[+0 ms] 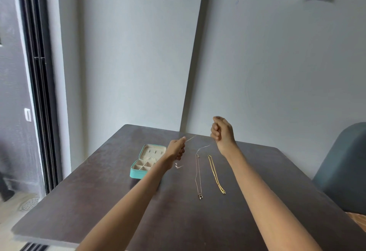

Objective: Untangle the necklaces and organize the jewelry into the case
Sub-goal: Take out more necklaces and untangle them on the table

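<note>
Pinching a thin chain between both raised hands, left, right.

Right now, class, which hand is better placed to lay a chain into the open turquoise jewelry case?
Left. The left hand hovers right beside the turquoise jewelry case, pinching a thin silver chain. The right hand is farther off, beyond the gold chain.

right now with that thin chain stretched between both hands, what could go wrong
1. The thin chain looks taut between the left hand and the right hand; pulling harder might snap it or tighten a knot.
2. Its slack hangs near the pink chain on the table, so they could tangle.
3. The left forearm crosses above the open case and could knock it.
</note>
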Tool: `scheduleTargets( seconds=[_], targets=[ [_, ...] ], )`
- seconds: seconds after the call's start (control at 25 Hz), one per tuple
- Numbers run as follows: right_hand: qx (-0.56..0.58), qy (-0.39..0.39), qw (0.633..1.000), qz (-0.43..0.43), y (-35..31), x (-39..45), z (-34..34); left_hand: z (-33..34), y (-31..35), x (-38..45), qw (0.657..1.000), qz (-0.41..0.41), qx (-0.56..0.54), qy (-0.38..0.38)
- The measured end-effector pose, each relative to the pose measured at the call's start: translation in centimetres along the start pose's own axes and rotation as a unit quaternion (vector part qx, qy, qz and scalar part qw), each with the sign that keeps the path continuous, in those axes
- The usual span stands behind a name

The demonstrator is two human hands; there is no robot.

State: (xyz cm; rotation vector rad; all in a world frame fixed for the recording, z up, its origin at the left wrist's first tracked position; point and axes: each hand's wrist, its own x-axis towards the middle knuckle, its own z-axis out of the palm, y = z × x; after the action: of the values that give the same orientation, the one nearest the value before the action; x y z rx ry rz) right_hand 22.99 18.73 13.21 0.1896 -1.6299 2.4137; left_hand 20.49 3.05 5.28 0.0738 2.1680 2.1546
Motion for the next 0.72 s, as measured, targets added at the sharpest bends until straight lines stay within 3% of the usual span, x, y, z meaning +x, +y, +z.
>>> scheduleTargets(
  seconds=[0.12,0.32,0.52,0.72],
  targets=[
    [-0.017,0.008,0.999,-0.028,-1.6,0.6,1.0,-0.4,-0.3,0.1,0.999,-0.021,-0.015,0.044],
    [-0.041,-0.026,0.998,-0.037,-2.0,0.3,3.1,-0.6,-0.1,0.5,0.997,-0.043,-0.048,0.033],
    [-0.146,-0.060,0.986,-0.046,-2.0,0.3,4.6,-0.5,-0.1,-0.1,0.990,-0.065,-0.123,-0.032],
    [-0.195,-0.088,0.976,-0.037,-1.3,-0.3,5.3,-0.8,2.9,-0.8,0.979,0.005,-0.158,-0.131]
  ],
)
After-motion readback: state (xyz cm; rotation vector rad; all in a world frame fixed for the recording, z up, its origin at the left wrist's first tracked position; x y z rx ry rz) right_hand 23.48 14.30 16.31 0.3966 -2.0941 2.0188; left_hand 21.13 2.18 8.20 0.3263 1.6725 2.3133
